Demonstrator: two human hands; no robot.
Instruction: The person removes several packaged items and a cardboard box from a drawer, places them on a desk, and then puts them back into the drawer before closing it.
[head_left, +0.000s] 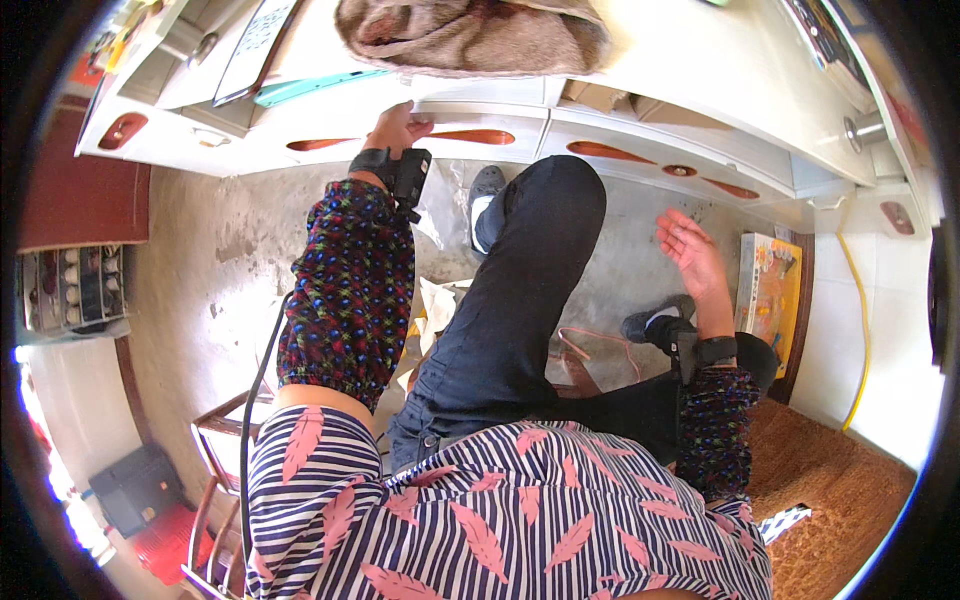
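Note:
My left hand (397, 129) is at the front of a white drawer (480, 124) with a reddish-brown teardrop inlay. Its fingertips are near the drawer's top edge; whether they grip it I cannot tell. Palm up, my right hand (688, 247) hangs over the floor with its fingers apart and nothing in it. A brown plush cloth (480, 37) lies on the white desk top above the drawers. To its right, a part of the cabinet stands open, with cardboard (600, 97) inside.
A turquoise flat case (319, 87) and a dark-edged tablet or board (255, 49) rest at the upper left. Clear plastic (442, 202) lies by my shoe. A boxed toy set (772, 300) stands at the right, near a yellow cable (864, 322). A wooden chair (214, 480) is at lower left.

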